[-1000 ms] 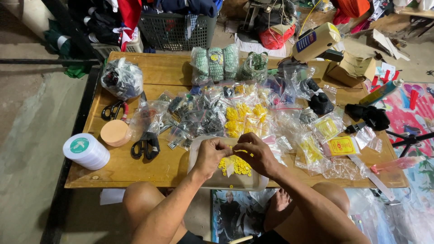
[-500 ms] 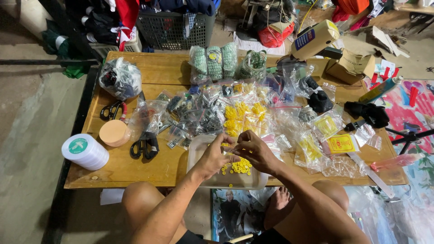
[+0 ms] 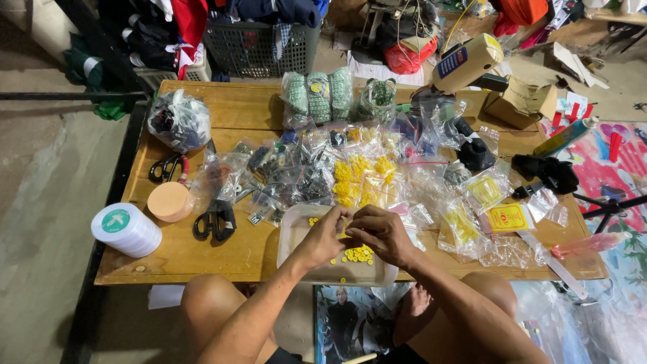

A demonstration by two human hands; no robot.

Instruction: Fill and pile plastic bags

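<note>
My left hand (image 3: 326,237) and my right hand (image 3: 381,232) meet fingertip to fingertip over a clear plastic tray (image 3: 294,237) at the near edge of a low wooden table (image 3: 229,118). Small yellow beads (image 3: 356,255) lie in the tray under my hands. Both hands pinch something tiny between thumb and fingers; it is too small to identify. Clear bags of yellow beads (image 3: 358,178) lie just beyond my hands.
Black scissors (image 3: 215,220), a round tan disc (image 3: 169,201) and a white tape roll (image 3: 126,229) sit to the left. Many small clear bags cover the table's middle. A cardboard box (image 3: 521,101) and a dark basket (image 3: 261,44) stand at the back.
My hands have drawn a little closer together over the tray, and more loose yellow beads show below them. The rest of the table looks the same.
</note>
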